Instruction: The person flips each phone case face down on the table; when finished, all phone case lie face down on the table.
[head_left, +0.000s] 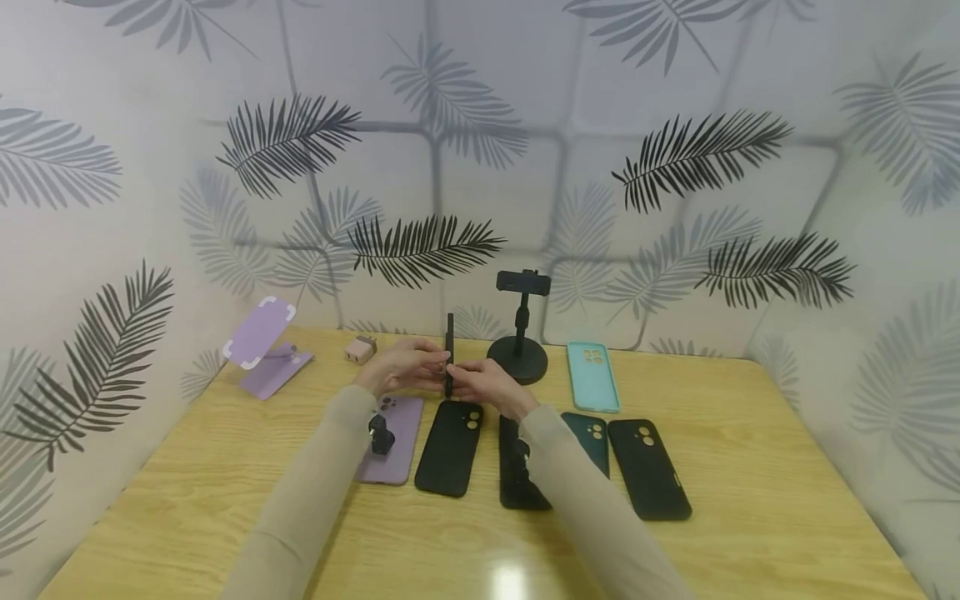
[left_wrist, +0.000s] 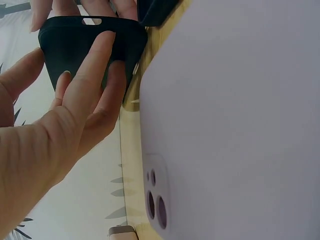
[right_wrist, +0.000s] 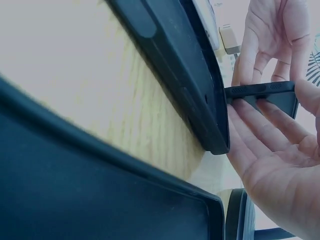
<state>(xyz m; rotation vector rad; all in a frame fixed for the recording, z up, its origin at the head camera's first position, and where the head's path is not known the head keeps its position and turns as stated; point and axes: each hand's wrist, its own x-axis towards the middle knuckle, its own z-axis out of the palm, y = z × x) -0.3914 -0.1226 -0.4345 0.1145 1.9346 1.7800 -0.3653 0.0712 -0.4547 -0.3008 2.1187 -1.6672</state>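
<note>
A dark phone case (head_left: 450, 331) stands on edge above the table, seen nearly side-on in the head view. My left hand (head_left: 408, 364) grips it from the left, thumb at its edge and fingers against its face in the left wrist view. From the other side my right hand (head_left: 495, 385) holds the same case, its fingers (right_wrist: 260, 127) spread over the dark surface. A small slot shows in the case's end (left_wrist: 92, 21). Below the hands lie a lavender phone case (head_left: 403, 442) and a black phone case (head_left: 448, 450) with camera holes.
Under the right forearm lies another black case (head_left: 522, 487), beside a dark teal case (head_left: 588, 433) and a black one (head_left: 648, 475). Behind are a turquoise case (head_left: 594, 383), a black phone stand (head_left: 517, 362), a pink charger plug (head_left: 360, 350) and a lavender stand (head_left: 262, 333).
</note>
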